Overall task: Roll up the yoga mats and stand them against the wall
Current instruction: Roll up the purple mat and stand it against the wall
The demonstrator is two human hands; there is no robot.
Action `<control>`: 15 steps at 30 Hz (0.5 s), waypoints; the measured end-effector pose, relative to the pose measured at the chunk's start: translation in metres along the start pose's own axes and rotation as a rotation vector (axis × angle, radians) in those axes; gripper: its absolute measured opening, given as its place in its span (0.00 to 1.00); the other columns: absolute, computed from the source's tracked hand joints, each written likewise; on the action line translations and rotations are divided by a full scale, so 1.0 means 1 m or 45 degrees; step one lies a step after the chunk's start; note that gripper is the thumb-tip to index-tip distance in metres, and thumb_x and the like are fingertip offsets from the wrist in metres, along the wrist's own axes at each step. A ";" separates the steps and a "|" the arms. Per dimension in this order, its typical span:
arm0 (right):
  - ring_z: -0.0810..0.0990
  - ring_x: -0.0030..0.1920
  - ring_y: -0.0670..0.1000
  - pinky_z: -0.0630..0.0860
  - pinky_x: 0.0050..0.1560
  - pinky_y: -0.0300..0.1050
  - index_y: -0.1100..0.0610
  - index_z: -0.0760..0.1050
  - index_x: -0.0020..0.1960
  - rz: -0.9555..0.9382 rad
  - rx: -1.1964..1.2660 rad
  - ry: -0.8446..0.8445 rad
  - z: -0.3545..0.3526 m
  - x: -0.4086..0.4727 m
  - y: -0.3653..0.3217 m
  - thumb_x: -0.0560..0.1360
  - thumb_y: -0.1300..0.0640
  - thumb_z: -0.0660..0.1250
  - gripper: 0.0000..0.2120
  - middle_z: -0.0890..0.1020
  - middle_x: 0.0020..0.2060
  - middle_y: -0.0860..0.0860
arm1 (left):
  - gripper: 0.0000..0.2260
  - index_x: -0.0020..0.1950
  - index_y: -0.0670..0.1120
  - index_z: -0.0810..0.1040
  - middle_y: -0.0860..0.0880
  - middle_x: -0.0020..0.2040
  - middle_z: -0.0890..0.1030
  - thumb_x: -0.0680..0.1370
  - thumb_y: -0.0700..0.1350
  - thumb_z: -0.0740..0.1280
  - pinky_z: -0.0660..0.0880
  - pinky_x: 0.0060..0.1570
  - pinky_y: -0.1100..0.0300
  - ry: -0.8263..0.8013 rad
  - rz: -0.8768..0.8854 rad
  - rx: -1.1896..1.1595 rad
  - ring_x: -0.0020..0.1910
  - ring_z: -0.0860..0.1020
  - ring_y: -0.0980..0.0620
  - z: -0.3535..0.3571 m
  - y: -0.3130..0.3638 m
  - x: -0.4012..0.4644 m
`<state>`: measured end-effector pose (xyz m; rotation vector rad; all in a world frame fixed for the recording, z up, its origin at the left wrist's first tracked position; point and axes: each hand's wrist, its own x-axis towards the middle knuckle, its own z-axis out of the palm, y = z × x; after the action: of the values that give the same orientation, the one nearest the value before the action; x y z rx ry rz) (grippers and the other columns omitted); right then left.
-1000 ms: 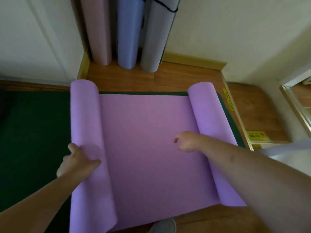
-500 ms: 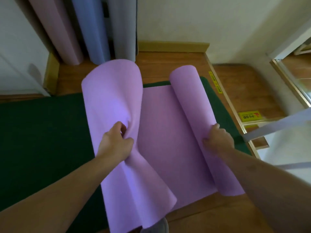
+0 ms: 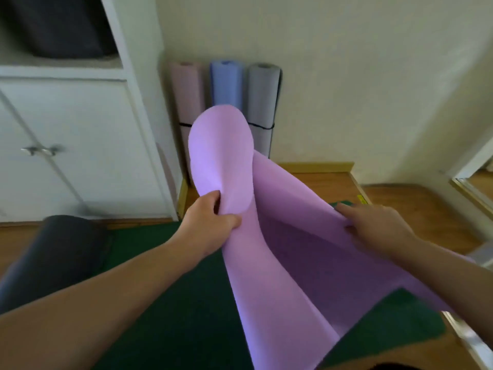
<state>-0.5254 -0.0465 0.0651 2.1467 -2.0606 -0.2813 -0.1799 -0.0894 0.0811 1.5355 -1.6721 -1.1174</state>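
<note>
Purple yoga mat (image 3: 269,263) lifted off the floor, gripped on both sides. Left hand (image 3: 210,225) pinching the mat's left edge, thumb on top, fingers curled under; edge flops up and over into a rounded flap above the fist. Right hand (image 3: 378,228) gripping the right edge, index finger extended along it, other fingers curled round the material; exact wrap under the mat hidden. Mat sags as a trough between the two hands, lower end trailing toward the camera over the green floor mat (image 3: 173,316).

Labels: small yellow sticker (image 3: 360,198) on the wooden floor (image 3: 416,204) trim near the right hand, text too blurred to read. No other legible writing.

Versus half a second ago: mat no longer lying on the green mat with a roll on its right side; right roll now undone into a loose sheet, right hand shifted from resting on the roll to grabbing the edge. Left hand keeps the same pinch but higher. Camera tilted up, showing more wall.

Further out: three rolled mats upright against the wall (image 3: 346,76) in the corner — pink rolled mat (image 3: 186,97), blue rolled mat (image 3: 226,84), grey rolled mat (image 3: 262,97) with a black strap. White cabinet (image 3: 80,129) at left with metal handles. Dark rolled mat (image 3: 53,252) lying on the floor at lower left.
</note>
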 end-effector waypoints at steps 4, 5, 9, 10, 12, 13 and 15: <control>0.83 0.57 0.60 0.71 0.43 0.50 0.44 0.73 0.74 -0.153 0.004 0.138 -0.107 -0.002 -0.039 0.77 0.54 0.69 0.25 0.85 0.58 0.51 | 0.07 0.52 0.48 0.80 0.50 0.47 0.84 0.78 0.50 0.72 0.83 0.49 0.46 0.246 0.117 -0.141 0.48 0.83 0.48 -0.068 0.048 -0.057; 0.83 0.58 0.60 0.72 0.44 0.50 0.44 0.73 0.74 -0.187 0.023 0.177 -0.129 -0.002 -0.051 0.77 0.54 0.69 0.25 0.84 0.58 0.52 | 0.07 0.50 0.48 0.80 0.50 0.46 0.84 0.77 0.50 0.72 0.83 0.48 0.46 0.314 0.132 -0.168 0.47 0.83 0.47 -0.082 0.057 -0.072; 0.82 0.58 0.60 0.69 0.42 0.49 0.47 0.73 0.67 -0.254 -0.073 0.320 -0.202 0.004 -0.106 0.78 0.53 0.69 0.18 0.82 0.57 0.51 | 0.04 0.51 0.49 0.79 0.48 0.46 0.83 0.78 0.47 0.69 0.80 0.43 0.52 0.540 0.167 -0.330 0.45 0.82 0.49 -0.125 0.076 -0.128; 0.82 0.59 0.61 0.67 0.42 0.49 0.48 0.74 0.67 -0.280 -0.066 0.361 -0.216 0.005 -0.117 0.78 0.54 0.70 0.18 0.83 0.58 0.52 | 0.04 0.51 0.49 0.79 0.49 0.45 0.83 0.78 0.47 0.69 0.79 0.41 0.54 0.578 0.179 -0.348 0.44 0.81 0.50 -0.134 0.078 -0.139; 0.82 0.59 0.61 0.67 0.41 0.49 0.49 0.75 0.67 -0.333 -0.053 0.423 -0.239 0.006 -0.135 0.77 0.56 0.70 0.19 0.83 0.58 0.53 | 0.04 0.52 0.49 0.79 0.50 0.45 0.83 0.79 0.46 0.69 0.77 0.38 0.58 0.634 0.231 -0.352 0.43 0.81 0.52 -0.150 0.080 -0.157; 0.82 0.59 0.60 0.69 0.41 0.50 0.49 0.75 0.66 -0.353 -0.059 0.439 -0.247 0.007 -0.141 0.76 0.56 0.70 0.19 0.83 0.57 0.53 | 0.04 0.53 0.49 0.79 0.51 0.46 0.83 0.79 0.46 0.69 0.76 0.39 0.59 0.649 0.252 -0.353 0.44 0.81 0.52 -0.157 0.081 -0.163; 0.82 0.58 0.60 0.73 0.42 0.51 0.49 0.75 0.64 -0.378 -0.075 0.474 -0.261 0.007 -0.152 0.76 0.56 0.69 0.17 0.84 0.56 0.52 | 0.05 0.55 0.50 0.79 0.53 0.46 0.84 0.80 0.47 0.69 0.76 0.39 0.61 0.667 0.271 -0.357 0.45 0.82 0.54 -0.170 0.083 -0.172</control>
<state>-0.3154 -0.0516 0.2824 2.2599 -1.5187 0.0271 -0.0467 0.0469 0.2512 1.2921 -1.2292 -0.7194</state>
